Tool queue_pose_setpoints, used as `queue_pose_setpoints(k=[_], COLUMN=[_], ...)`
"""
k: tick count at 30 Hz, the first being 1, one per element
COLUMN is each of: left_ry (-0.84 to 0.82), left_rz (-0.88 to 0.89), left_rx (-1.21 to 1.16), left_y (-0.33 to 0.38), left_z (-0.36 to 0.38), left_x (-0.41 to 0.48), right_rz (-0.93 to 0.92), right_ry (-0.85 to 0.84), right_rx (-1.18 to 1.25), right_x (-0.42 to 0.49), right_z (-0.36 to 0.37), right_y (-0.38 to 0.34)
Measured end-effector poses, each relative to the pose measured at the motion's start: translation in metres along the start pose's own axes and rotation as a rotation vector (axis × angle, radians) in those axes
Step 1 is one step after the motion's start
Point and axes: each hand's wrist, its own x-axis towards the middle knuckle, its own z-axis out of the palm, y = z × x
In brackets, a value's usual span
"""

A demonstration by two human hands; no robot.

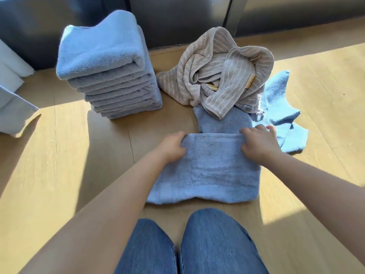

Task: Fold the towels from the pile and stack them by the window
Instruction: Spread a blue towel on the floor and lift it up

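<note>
A blue towel [209,171] lies partly folded on the wooden floor in front of my knees. My left hand [171,147] grips its far left corner, and my right hand [258,143] grips its far right corner. Beyond it sits the loose pile: a crumpled beige striped towel [213,72] on top of other blue towels [280,107]. At the back left, by the window frame, stands a tall stack of folded blue towels [110,72].
My knees in blue jeans [189,246] are at the bottom centre. A dark window frame [177,18] runs along the back. A pale curtain [11,95] hangs at the far left. Wooden floor [59,155] lies to the left in sun and shadow.
</note>
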Motion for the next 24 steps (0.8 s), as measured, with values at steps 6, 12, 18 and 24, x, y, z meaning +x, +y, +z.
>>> queue_pose_setpoints(k=[6,12,18,24], left_ry=[0.02,-0.02,-0.054,0.109], left_rz=[0.059,0.114,0.003,-0.082], left_rx=[0.047,0.44,0.613,0.453], left_y=[0.007,-0.013,-0.044,-0.061], left_z=[0.009,-0.022,-0.055,-0.094], left_x=[-0.007,-0.051,-0.103,-0.138], right_rz=[-0.108,-0.136,-0.199,-0.176], right_ry=[0.077,0.111,0.096,0.086], right_rx=[0.007,-0.042,-0.107,-0.228], right_x=[-0.008,-0.026,-0.053,-0.071], right_z=[0.004,-0.014,-0.038,-0.064], right_y=[-0.002,0.008,0.019,0.021])
